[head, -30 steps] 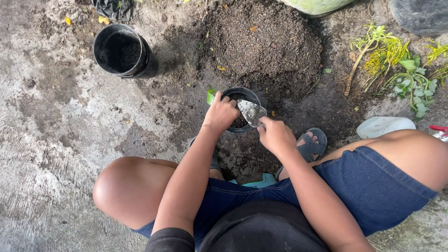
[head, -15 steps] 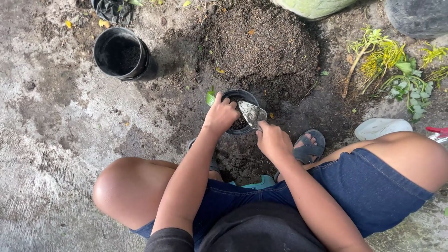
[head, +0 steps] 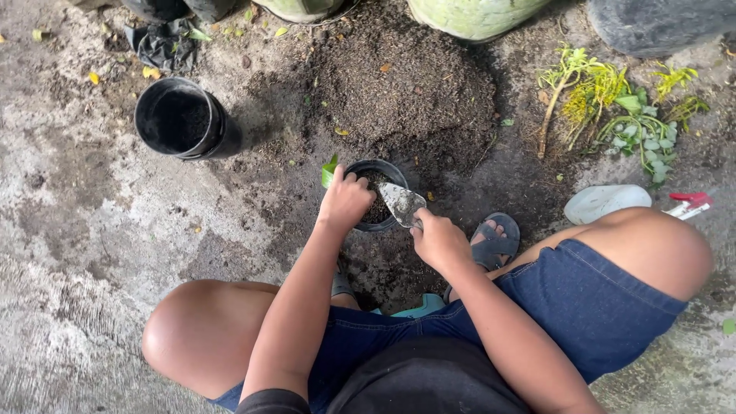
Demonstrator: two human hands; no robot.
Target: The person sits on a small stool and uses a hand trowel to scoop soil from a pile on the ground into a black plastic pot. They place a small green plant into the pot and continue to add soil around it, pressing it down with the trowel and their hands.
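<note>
the person squats on the wet concrete ground [head: 84, 253], knees wide, both arms reaching forward. the right hand [head: 438, 239] is closed round the handle of a small metal trowel [head: 402, 202], whose soil-smeared blade rests tilted on the near rim of a small black pot [head: 373, 201]. the left hand [head: 346, 201] is curled over the pot's left rim, fingers clamped on the edge, steadying it; a green leaf [head: 329, 172] pokes up just beside that hand. the pot stands on the ground between the person's feet, at the foot of the loose soil heap [head: 406, 84]. by the look of it the filling is partly done: dark soil shows inside the pot but sits below the rim, so more seems left to add. farther off to the left stands a second, larger black pot [head: 181, 119], upright and mostly empty. to the right lie uprooted green plants [head: 621, 107], well apart from the hands
</note>
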